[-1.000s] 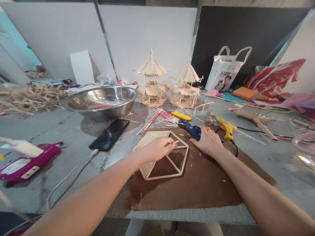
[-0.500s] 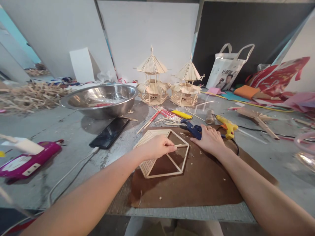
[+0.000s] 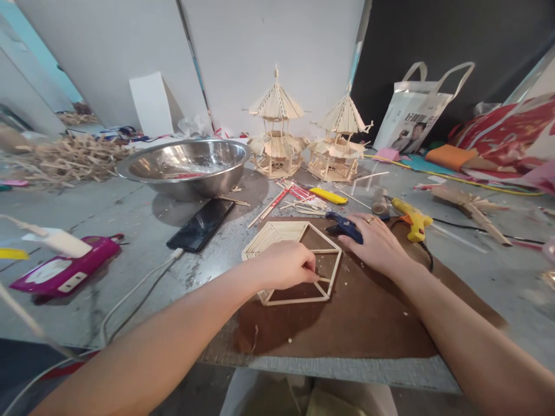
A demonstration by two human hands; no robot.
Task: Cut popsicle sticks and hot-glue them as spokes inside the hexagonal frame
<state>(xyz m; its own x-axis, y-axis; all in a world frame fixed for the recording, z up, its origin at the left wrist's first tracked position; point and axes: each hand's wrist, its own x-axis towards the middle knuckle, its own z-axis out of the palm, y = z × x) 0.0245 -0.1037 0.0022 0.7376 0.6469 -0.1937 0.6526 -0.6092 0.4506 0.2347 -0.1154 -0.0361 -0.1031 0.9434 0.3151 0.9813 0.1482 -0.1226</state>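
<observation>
My left hand (image 3: 289,266) is closed in a pinch on a short wooden stick (image 3: 323,280), over the right part of a hexagonal stick frame (image 3: 335,274). The frame lies flat on a brown mat (image 3: 364,329). Sticks set side by side fill its upper left part, while spokes cross the open right part; my hand hides the centre. To the right of the frame, my right hand (image 3: 375,241) rests with its fingers over a pair of blue-handled pliers (image 3: 344,225), thumb along the near side. The far fingers are partly hidden.
Two stick pagodas (image 3: 277,147) stand at the back beside a steel basin (image 3: 182,184). A phone (image 3: 200,225) and purple power strip (image 3: 71,268) lie left. Loose sticks, a yellow cutter knife (image 3: 328,195) and a yellow glue gun (image 3: 414,219) lie beyond the mat.
My left hand has brought the short stick down toward the near right side of the frame. My right hand stays at the pliers, and the whole view has shifted slightly.
</observation>
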